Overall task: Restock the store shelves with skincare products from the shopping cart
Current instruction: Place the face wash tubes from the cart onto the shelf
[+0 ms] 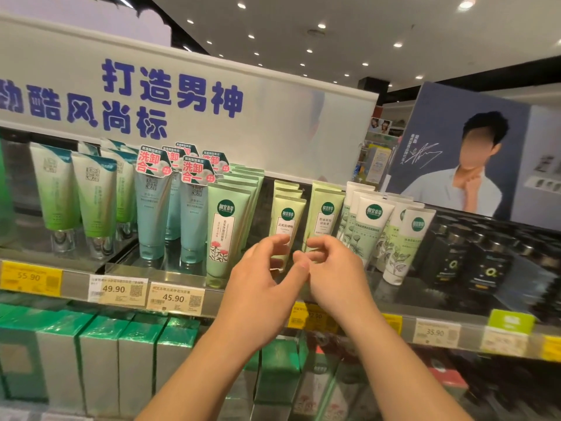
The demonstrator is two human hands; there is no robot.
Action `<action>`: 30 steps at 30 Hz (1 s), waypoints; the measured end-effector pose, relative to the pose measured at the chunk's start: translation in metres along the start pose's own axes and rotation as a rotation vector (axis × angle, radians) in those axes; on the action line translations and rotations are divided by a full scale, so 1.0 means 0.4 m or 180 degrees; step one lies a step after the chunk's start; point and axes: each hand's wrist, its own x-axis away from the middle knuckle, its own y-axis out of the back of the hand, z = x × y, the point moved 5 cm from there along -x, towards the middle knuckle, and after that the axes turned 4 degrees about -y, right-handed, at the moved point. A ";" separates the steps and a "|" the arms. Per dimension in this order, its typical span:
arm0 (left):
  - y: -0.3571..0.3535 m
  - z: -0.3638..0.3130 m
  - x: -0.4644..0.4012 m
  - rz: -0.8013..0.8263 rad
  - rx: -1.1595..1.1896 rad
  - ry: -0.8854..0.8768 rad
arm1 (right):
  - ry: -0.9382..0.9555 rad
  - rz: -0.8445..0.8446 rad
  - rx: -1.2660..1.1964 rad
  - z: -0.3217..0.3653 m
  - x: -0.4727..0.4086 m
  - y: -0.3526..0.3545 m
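Both hands up at the top shelf, middle section, right in front of the pale yellow-green tubes.

Left hand: fingers loosely curled, thumb out toward the right hand. Fingertips sit at the lower end of the left yellow-green tube, which stands cap-down at the front of its row. Cannot tell if it's actually gripping the tube or just touching it (the cap end is hidden behind the fingers).

Right hand: thumb and forefinger close together in a small pinch shape, other fingers curled. It's in front of the bottom of the right yellow-green tube. Nothing clearly visible between the fingertips; contact with the tube not resolvable. The two hands nearly meet at the thumbs.

Neighbours on the same shelf: mint-green tube with red flower print just to the left, white tubes with leaf print just to the right, black boxes further right, teal tubes with red-and-white tags further left.

Price tags along the shelf edge, one reads 45.90. Green boxes on the shelf below.
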 end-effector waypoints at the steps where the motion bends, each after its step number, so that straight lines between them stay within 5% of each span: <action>1: -0.001 -0.002 0.008 0.0050 0.0088 -0.0036 | 0.0052 -0.0064 -0.0149 -0.003 0.016 0.007; 12: -0.146 -0.033 0.115 0.1012 0.1175 -0.0209 | 0.0328 -0.1018 -0.0525 -0.090 0.240 0.140; 30: -0.565 -0.390 0.667 0.3161 0.1305 -0.0599 | -0.1241 -0.2292 0.0049 -0.345 0.965 0.667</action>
